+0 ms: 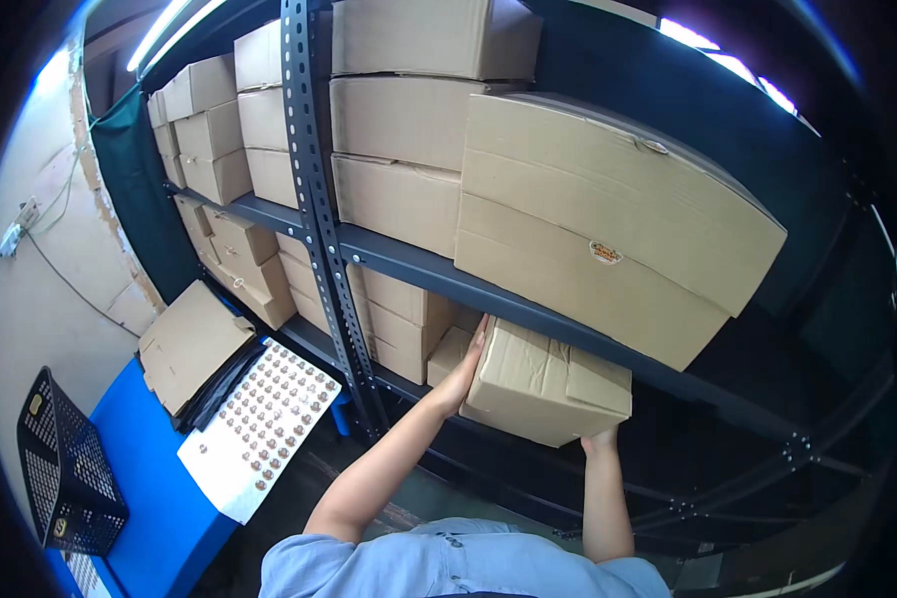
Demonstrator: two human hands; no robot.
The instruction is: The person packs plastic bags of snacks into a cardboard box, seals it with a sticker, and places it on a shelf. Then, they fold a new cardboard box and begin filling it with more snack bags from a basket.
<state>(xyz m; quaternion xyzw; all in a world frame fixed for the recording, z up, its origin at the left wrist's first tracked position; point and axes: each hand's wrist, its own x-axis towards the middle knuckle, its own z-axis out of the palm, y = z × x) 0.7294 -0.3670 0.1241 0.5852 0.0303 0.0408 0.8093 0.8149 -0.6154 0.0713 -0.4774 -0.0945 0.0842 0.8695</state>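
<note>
A closed cardboard box [528,394] is held between my two hands at the lower shelf, partly under the upper shelf's edge. My left hand [463,377] lies along the box's left side, its fingers pointing up toward the shelf beam. At the box's lower right corner, my right hand [599,441] supports it from beneath; most of those fingers are hidden. Just behind and left of it, another cardboard box [449,356] sits on the lower shelf. Directly above rests a large cardboard box [608,219] with a small round sticker [605,252].
Stacked cardboard boxes [399,199] fill both shelves to the left of a dark perforated upright [319,199]. A blue table [159,498] at lower left bears a sticker sheet [269,419], flat cardboard [194,349] and a black plastic basket [70,478]. A shelf beam [508,301] crosses above my hands.
</note>
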